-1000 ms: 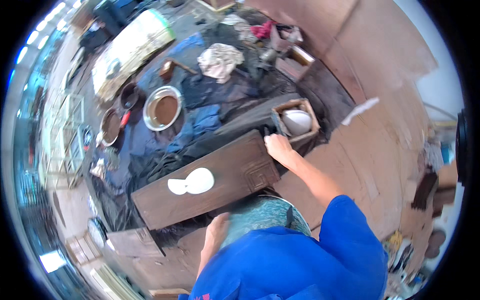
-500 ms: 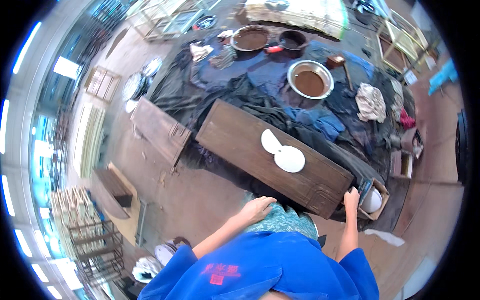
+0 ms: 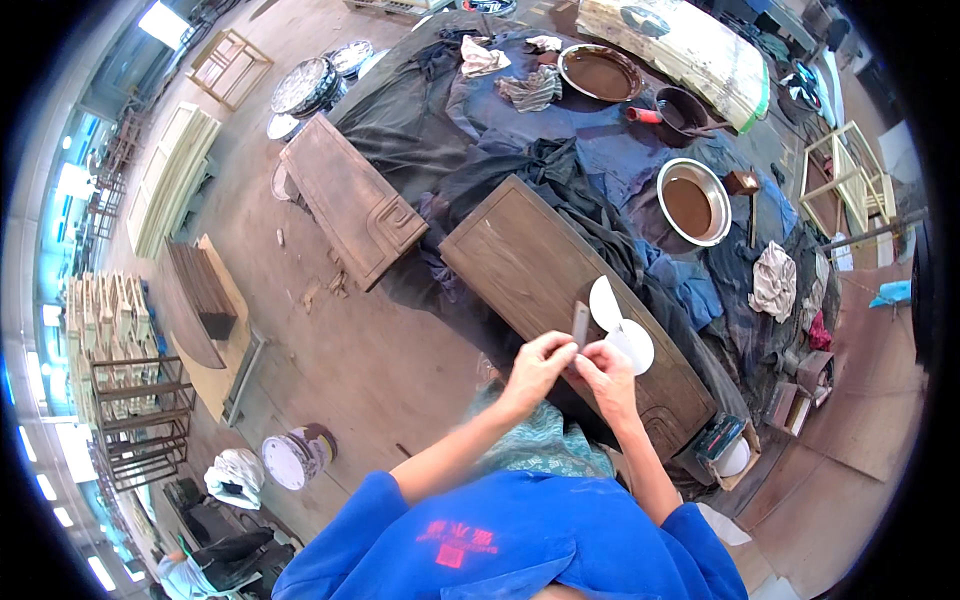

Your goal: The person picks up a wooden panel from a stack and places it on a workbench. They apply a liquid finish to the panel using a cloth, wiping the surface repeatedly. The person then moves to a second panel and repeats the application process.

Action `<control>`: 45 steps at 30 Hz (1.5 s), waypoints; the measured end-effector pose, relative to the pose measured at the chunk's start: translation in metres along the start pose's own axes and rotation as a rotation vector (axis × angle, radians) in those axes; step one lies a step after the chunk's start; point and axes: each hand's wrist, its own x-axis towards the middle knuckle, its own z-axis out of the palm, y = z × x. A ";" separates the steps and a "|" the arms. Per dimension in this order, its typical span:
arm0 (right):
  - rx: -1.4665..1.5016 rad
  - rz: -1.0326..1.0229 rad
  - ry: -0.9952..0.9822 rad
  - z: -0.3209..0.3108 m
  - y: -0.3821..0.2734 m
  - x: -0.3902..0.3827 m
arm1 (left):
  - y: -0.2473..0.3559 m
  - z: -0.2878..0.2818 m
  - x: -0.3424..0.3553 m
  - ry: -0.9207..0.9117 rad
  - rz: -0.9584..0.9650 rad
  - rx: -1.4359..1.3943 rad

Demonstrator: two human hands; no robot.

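My left hand (image 3: 545,355) and my right hand (image 3: 600,372) meet over the near edge of a dark wooden panel (image 3: 520,260), both closed on a narrow, flat grey-brown strip (image 3: 580,320) held upright between their fingertips. Two white disc-like pieces (image 3: 630,346), one partly folded or cut, lie on the panel just beyond my hands. At the panel's right end a box (image 3: 740,475) holds a white rounded object and a dark item. A second carved panel (image 3: 350,200) rests to the left, at the edge of the dark cloth.
Pans of brown liquid (image 3: 690,210) and rags (image 3: 770,285) lie on dark sheets (image 3: 460,120). A pale bucket (image 3: 298,458), stacked boards (image 3: 205,290) and a metal rack (image 3: 140,420) stand at left. Another person (image 3: 185,575) is at the lower-left edge.
My right hand has left the panel's right end and come to its middle edge with the strip. My left hand has risen to meet it. The view has turned, shifting the panels rightward.
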 end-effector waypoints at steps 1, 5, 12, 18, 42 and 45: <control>0.030 0.041 -0.060 0.011 -0.002 0.011 | 0.013 -0.009 0.002 0.048 -0.032 -0.100; -0.292 -0.079 -0.086 0.043 0.006 0.048 | 0.024 -0.068 0.035 0.213 0.043 0.126; -1.067 -0.711 0.041 0.037 0.084 0.108 | 0.018 -0.168 0.145 0.570 0.523 0.954; -1.065 -0.699 0.009 0.034 0.100 0.112 | 0.007 -0.188 0.192 0.545 0.692 1.221; -1.069 -0.672 0.012 0.037 0.095 0.113 | -0.014 -0.163 0.180 0.372 0.750 1.228; -1.076 -0.656 0.010 0.034 0.097 0.115 | -0.019 -0.148 0.163 0.269 0.746 1.174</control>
